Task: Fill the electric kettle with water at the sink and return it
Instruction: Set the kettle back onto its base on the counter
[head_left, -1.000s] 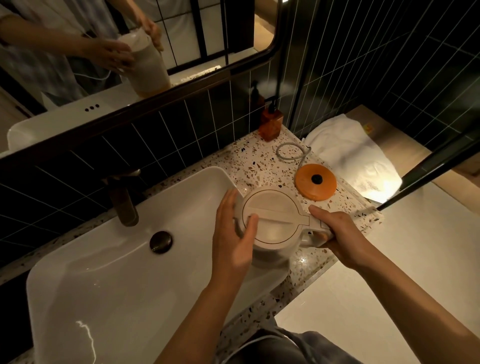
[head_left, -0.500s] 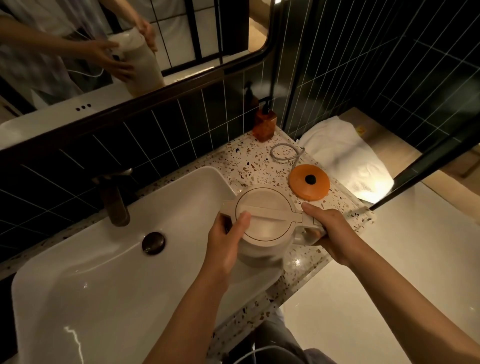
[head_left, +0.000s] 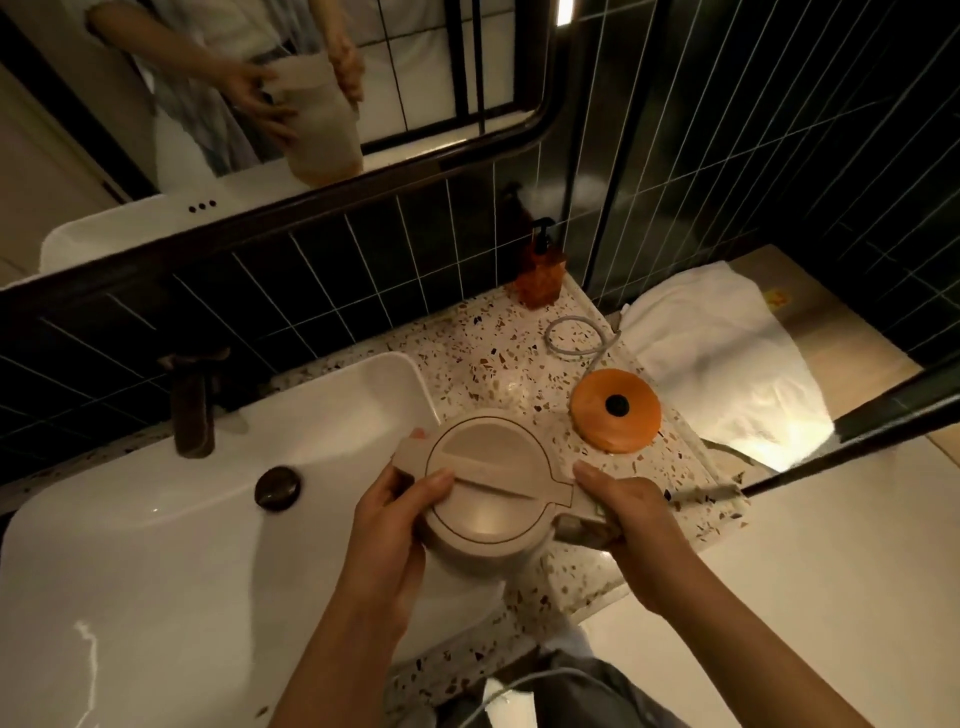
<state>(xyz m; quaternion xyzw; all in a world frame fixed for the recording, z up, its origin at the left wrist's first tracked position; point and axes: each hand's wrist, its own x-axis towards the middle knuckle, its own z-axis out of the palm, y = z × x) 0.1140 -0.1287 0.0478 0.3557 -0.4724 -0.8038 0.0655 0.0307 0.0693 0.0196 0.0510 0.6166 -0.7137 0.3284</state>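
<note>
A beige electric kettle (head_left: 493, 473) with its lid closed hangs above the right rim of the white sink (head_left: 156, 545). My right hand (head_left: 628, 519) grips the handle at the kettle's right side. My left hand (head_left: 389, 525) wraps the kettle's left side near the spout, thumb resting on the lid. The orange round kettle base (head_left: 615, 410) lies on the terrazzo counter (head_left: 483, 358) just behind and right of the kettle, its grey cord (head_left: 576, 338) looped behind it. A dark bronze tap (head_left: 195, 405) stands at the sink's back, with the drain plug (head_left: 278, 486) below it.
An orange soap pump bottle (head_left: 540, 270) stands at the counter's back corner. A white towel (head_left: 722, 358) lies on the floor beyond the counter, past a black-framed glass partition (head_left: 852, 426). A mirror (head_left: 270, 88) above dark tiles reflects my hands and the kettle.
My left hand has slid from lying over the lid's left edge down to the kettle's side near the spout. The kettle has stayed over the sink's right rim, held by the right hand.
</note>
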